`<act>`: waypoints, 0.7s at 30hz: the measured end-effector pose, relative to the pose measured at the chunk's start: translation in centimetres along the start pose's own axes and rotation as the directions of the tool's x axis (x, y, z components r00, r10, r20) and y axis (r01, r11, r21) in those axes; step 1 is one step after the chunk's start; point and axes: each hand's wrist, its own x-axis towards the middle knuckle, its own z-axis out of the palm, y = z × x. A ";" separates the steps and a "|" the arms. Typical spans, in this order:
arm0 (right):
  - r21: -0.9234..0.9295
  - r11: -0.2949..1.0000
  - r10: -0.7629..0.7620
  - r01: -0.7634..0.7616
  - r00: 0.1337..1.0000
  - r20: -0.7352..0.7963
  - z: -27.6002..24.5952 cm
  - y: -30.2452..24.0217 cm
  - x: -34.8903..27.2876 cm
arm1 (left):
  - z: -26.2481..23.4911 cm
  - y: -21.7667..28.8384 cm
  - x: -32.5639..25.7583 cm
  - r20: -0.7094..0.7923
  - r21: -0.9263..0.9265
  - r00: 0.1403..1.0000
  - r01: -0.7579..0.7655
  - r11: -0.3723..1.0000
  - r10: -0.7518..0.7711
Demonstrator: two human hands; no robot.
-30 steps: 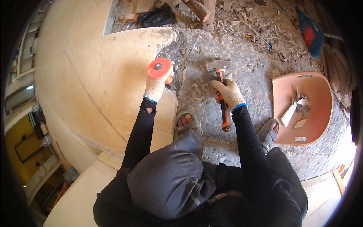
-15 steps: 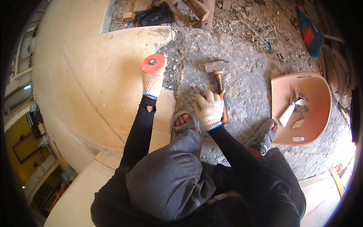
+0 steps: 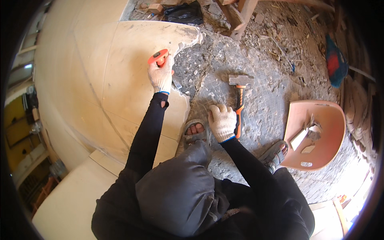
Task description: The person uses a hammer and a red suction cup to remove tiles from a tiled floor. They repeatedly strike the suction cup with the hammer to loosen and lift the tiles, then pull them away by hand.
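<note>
In a white knit glove, my left hand (image 3: pixel 161 76) is closed round a chisel (image 3: pixel 158 57) with a round orange guard. A short piece of its metal blade shows beside the hand, over the broken edge of the cream floor tiles (image 3: pixel 138 82). My gloved right hand (image 3: pixel 223 122) is closed in a loose fist over the bare floor; its palm is hidden. Just right of that hand lies a hammer (image 3: pixel 240 100) with a steel head and an orange-and-black handle. I cannot tell whether the handle touches the glove.
An orange-pink plastic scoop-shaped tub (image 3: pixel 334 140) on the right holds broken tile pieces (image 3: pixel 299 139). Rubble and wooden pieces (image 3: pixel 244 16) lie at the far side, near a black plastic bag (image 3: pixel 184 14). My sandalled feet (image 3: pixel 195 130) stand on either side of my right hand.
My left hand has turned the chisel: its guard, seen face-on before, is now tilted, and part of the blade shows. My right hand's fingers look more curled. The whole view has shifted slightly.
</note>
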 end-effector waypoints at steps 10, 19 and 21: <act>0.311 0.949 0.006 -0.046 0.992 0.127 0.1 -1.5 5.0 | 0.4 -3.3 1.1 -0.205 0.635 0.927 -0.118 0.763 0.313; 0.219 0.958 -0.244 0.183 0.924 0.296 2.0 -3.2 10.4 | -1.0 -2.9 1.1 -0.122 0.642 0.915 -0.222 0.734 0.384; 0.226 0.957 -0.247 0.180 0.917 0.313 2.2 -3.2 10.7 | -0.9 -3.1 1.2 -0.118 0.636 0.914 -0.231 0.737 0.389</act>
